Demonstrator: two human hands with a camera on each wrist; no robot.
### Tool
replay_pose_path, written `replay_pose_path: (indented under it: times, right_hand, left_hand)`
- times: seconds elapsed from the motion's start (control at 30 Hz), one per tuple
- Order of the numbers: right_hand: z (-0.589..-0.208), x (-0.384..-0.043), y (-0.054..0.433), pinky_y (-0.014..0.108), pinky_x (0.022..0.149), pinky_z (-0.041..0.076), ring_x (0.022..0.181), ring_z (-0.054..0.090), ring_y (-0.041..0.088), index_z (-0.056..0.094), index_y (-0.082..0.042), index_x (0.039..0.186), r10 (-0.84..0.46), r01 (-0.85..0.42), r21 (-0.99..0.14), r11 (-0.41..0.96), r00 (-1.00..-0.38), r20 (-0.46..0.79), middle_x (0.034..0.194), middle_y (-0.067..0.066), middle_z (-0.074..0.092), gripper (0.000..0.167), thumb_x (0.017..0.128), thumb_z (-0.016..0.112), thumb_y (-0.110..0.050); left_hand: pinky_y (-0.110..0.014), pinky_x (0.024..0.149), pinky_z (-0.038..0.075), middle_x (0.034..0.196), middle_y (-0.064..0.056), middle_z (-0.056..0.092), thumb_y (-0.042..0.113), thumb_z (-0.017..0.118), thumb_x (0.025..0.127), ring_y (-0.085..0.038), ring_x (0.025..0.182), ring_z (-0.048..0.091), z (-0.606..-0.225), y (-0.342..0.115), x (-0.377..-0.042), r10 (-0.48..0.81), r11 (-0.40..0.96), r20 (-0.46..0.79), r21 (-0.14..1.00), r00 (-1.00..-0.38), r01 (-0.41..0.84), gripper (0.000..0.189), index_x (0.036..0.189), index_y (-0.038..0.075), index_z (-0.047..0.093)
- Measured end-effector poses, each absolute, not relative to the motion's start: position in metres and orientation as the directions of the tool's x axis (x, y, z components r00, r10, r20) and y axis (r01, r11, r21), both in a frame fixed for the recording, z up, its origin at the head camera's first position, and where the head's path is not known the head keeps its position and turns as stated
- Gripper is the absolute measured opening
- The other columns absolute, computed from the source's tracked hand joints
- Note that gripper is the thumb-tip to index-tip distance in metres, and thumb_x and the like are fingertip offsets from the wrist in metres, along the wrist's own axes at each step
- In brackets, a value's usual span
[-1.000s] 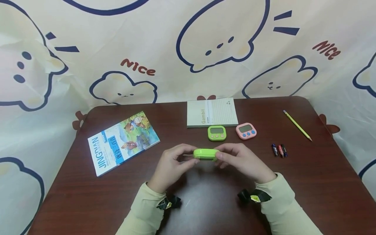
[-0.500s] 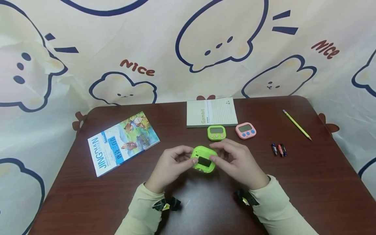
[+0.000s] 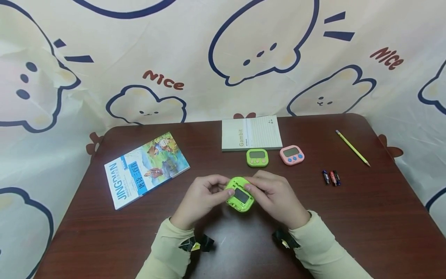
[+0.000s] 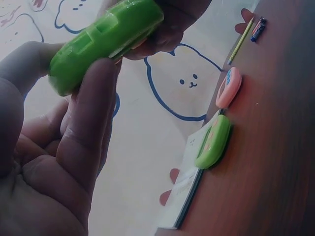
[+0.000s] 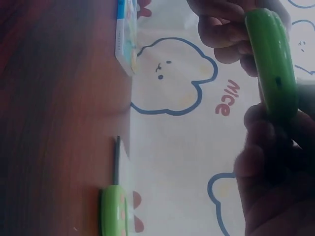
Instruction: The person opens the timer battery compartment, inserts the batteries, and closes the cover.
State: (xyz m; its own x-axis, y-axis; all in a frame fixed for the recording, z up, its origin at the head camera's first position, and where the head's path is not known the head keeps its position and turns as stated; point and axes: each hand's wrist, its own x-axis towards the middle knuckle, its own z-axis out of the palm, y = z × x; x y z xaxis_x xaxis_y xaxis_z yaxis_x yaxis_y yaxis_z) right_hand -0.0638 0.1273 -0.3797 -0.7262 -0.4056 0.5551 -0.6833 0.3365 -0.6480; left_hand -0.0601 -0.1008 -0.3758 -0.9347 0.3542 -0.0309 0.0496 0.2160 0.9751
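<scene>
The left hand (image 3: 200, 199) and right hand (image 3: 278, 197), both partly curled, pinched a green device (image 3: 241, 195) between thumbs and fingers, raised above the table (image 3: 240, 252). Beyond it lay a green timer (image 3: 257, 158), just before the pad (image 3: 251, 134), with a pink timer (image 3: 292, 155) to the right.

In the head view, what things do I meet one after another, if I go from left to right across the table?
Book, left hand, held green device, green timer on the table, pink timer, batteries, pencil.
</scene>
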Motion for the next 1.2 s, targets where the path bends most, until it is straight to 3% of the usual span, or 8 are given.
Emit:
replay_pose_path:
  times: [0.23,0.47,0.63,0.9,1.1,1.2]
  right_hand:
    - [-0.379,-0.063,0.127,0.017,0.061,0.045,0.075,0.056,0.008,0.08,-0.009,0.102,-0.292,-0.619,-0.702,0.353,-0.785,0.546,0.088,-0.006,0.065,0.018,0.085,0.079,-0.003]
    - [-0.374,-0.06,0.138,0.021,0.062,0.049,0.083,0.06,0.012,0.079,-0.016,0.092,-0.239,-0.438,-0.845,0.306,-0.895,0.378,0.093,-0.007,0.067,0.011,0.087,0.078,-0.006]
    - [-0.374,-0.059,0.149,0.021,0.065,0.051,0.081,0.063,0.009,0.08,-0.019,0.095,-0.244,-0.414,-0.85,0.327,-0.905,0.348,0.087,-0.01,0.069,0.011,0.089,0.077,-0.011]
    - [-0.388,-0.062,0.166,0.021,0.068,0.052,0.078,0.064,0.01,0.079,-0.023,0.099,-0.21,-0.309,-0.868,0.388,-0.947,0.243,0.089,-0.011,0.071,0.012,0.089,0.078,-0.016]
    - [-0.402,-0.067,0.182,0.024,0.061,0.052,0.07,0.063,0.011,0.078,-0.019,0.1,-0.236,-0.189,-0.858,0.477,-0.968,0.082,0.081,-0.005,0.069,0.01,0.09,0.078,-0.02]
    - [-0.406,-0.068,0.191,0.025,0.061,0.054,0.07,0.063,0.01,0.078,-0.015,0.106,-0.283,-0.175,-0.834,0.524,-0.959,0.023,0.083,-0.005,0.069,0.015,0.091,0.076,-0.017]
  left_hand:
    - [-0.023,0.063,0.055,0.093,-0.009,0.074,0.01,0.074,0.091,-0.016,0.073,0.068,-0.376,-0.099,-0.062,0.348,0.207,-0.032,0.977,-0.937,0.044,0.02,0.109,0.001,0.073]
    - [-0.031,0.063,0.057,0.093,-0.009,0.075,0.01,0.074,0.091,-0.015,0.075,0.069,-0.38,-0.096,-0.065,0.349,0.206,-0.053,0.978,-0.936,0.022,0.021,0.109,0.0,0.072]
    - [-0.034,0.065,0.058,0.094,-0.008,0.075,0.012,0.075,0.09,-0.017,0.077,0.069,-0.384,-0.099,-0.066,0.337,0.228,-0.069,0.974,-0.939,0.01,0.022,0.109,0.001,0.073]
    - [-0.043,0.067,0.06,0.092,-0.009,0.073,0.013,0.073,0.093,-0.042,0.077,0.064,-0.385,-0.108,-0.067,0.316,0.215,-0.065,0.977,-0.946,0.005,0.024,0.114,0.002,0.072]
    - [-0.049,0.072,0.061,0.096,-0.013,0.073,0.012,0.072,0.094,-0.043,0.081,0.066,-0.384,-0.109,-0.067,0.329,0.163,-0.072,0.986,-0.942,-0.019,0.026,0.116,-0.001,0.07]
    - [-0.054,0.076,0.059,0.1,-0.018,0.073,0.011,0.072,0.094,-0.038,0.082,0.068,-0.383,-0.109,-0.068,0.335,0.14,-0.091,0.989,-0.938,-0.045,0.027,0.117,-0.002,0.069]
